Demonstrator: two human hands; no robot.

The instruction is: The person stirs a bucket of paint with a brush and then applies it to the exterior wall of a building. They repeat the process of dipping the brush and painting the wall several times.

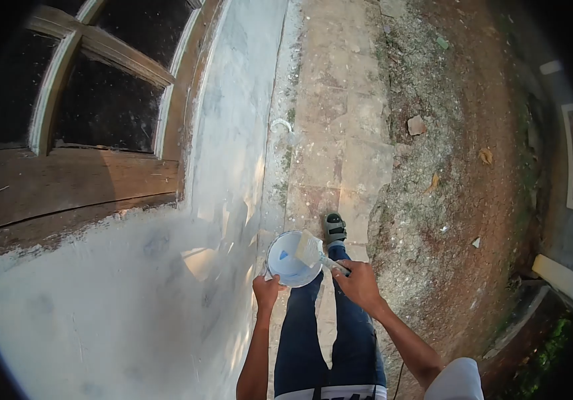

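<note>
The left hand (pixel 266 291) holds a small round paint pot (pixel 286 265) by its near rim, grip clenched on the edge. The pot sits out in front of the person's knees and close beside the wall (pixel 133 300). The right hand (pixel 360 283) has its grip closed round the handle of a wide brush (pixel 313 252), whose pale bristles lie across the pot's mouth above the bluish-white paint inside. The pot looks light and stiff, probably plastic, but held by one edge it would tip easily and the liquid would slop. A hold under the base seems steadier, and a wet rim would be slippery. The brush looks light, with a rigid handle and soft, likely loaded bristles. To the left rise the whitewashed wall and a dark window (pixel 106 113) in a weathered wooden frame. Directly under the pot are the person's own legs, and a sandalled foot (pixel 334 228) stands on a narrow paved strip (pixel 343 133). Loose dirt (pixel 453 173) and a stone fragment (pixel 416 125) lie to the right.
</note>
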